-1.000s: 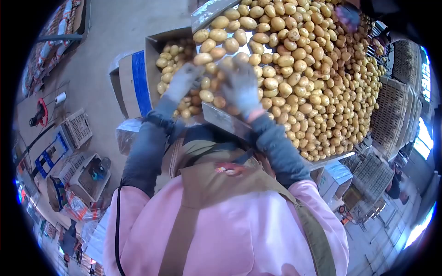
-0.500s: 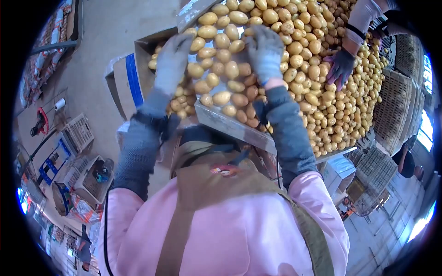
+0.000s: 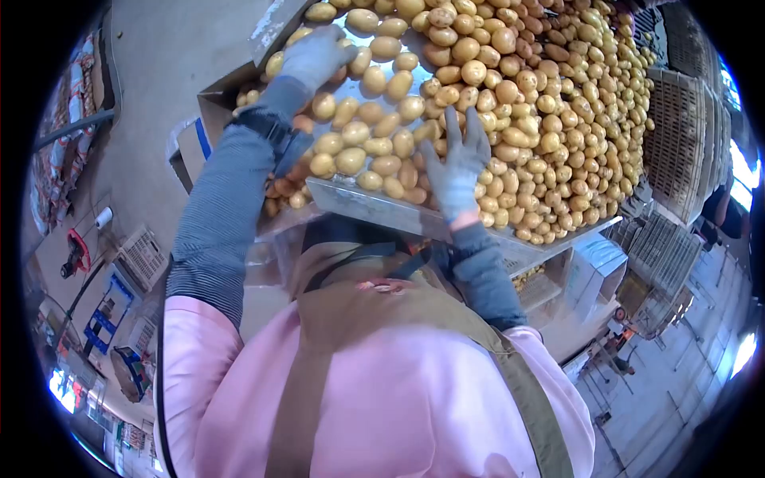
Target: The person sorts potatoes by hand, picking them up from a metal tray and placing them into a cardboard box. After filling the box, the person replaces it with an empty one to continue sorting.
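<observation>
**Both gloved hands on the potato pile, one far, one near**

Head view: The person's left hand (image 3: 315, 54), in a grey glove, is stretched out to the far left corner of the metal table (image 3: 374, 209). It lies cupped over the potatoes (image 3: 518, 103) there, with the fingers bent down around them. Whether they grip one or only rest on them cannot be told. A single potato (image 3: 275, 64) shows just beside the hand, at the table's rim.

The right hand (image 3: 458, 171), also in a grey glove, lies flat on the pile close to the table's near edge. Its fingers (image 3: 451, 127) are spread wide and point away from the body, with potatoes touching them underneath and on both sides. It holds nothing.

The heap covers the table from the near edge to the far side. To the left and lower down stands a cardboard box (image 3: 209, 103) with more potatoes inside, partly hidden by the left sleeve. Stacked crates (image 3: 677, 135) stand beyond the table on the right.

Against half a second ago, the hands no longer lie side by side. The left has gone further out to the corner, while the right has drawn back toward the near edge and opened its fingers. The co-worker's dark-gloved hand, then on the pile at the upper right, is out of view.
</observation>
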Motion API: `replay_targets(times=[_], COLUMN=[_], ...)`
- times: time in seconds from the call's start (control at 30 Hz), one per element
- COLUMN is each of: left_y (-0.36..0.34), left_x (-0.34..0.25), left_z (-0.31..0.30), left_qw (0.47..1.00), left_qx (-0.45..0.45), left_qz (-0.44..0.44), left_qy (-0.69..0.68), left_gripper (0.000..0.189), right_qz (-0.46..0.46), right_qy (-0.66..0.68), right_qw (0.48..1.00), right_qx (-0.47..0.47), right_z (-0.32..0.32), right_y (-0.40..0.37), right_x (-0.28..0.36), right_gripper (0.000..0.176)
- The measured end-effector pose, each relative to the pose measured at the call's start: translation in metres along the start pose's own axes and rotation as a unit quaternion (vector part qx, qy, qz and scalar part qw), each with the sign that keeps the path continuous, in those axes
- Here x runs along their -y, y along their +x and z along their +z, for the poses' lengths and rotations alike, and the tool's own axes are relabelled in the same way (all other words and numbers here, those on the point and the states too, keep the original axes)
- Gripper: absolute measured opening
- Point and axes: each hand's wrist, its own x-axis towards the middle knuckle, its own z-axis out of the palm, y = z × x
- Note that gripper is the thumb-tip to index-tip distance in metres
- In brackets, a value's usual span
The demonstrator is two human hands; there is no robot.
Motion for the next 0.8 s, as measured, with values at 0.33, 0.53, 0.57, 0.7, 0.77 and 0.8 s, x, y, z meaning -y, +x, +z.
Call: replay_targets(times=[0.33,0.53,0.57,0.7,0.77,0.8], left_y=[-0.063,-0.108,-0.108,-0.108,-0.129,-0.144], left_x=[0.042,0.009,0.015,0.016,-0.019,-0.030], left_z=[0.032,0.006,0.011,0.027,0.009,0.008], left_qw=[0.949,0.751,0.772,0.744,0.646,0.734], left_qx=[-0.073,-0.035,-0.048,-0.102,-0.112,-0.103], left_qz=[-0.011,-0.128,-0.128,-0.150,-0.208,-0.144], left_qy=[-0.306,-0.647,-0.621,-0.643,-0.725,-0.655], left_gripper=[0.040,0.032,0.031,0.025,0.023,0.026], right_qz=[-0.066,-0.061,-0.051,0.022,0.066,0.144], right_qy=[0.192,-0.135,-0.163,0.020,0.259,0.400], right_qw=[0.969,0.967,0.952,0.980,0.959,0.898], right_qx=[0.140,0.205,0.255,0.195,0.093,0.112], right_z=[0.005,0.043,0.051,0.046,-0.005,-0.017], right_y=[0.025,0.104,0.112,0.119,0.090,0.069], right_x=[0.047,-0.020,-0.015,-0.010,0.006,0.015], right_gripper=[0.014,0.021,0.026,0.032,0.038,0.040])
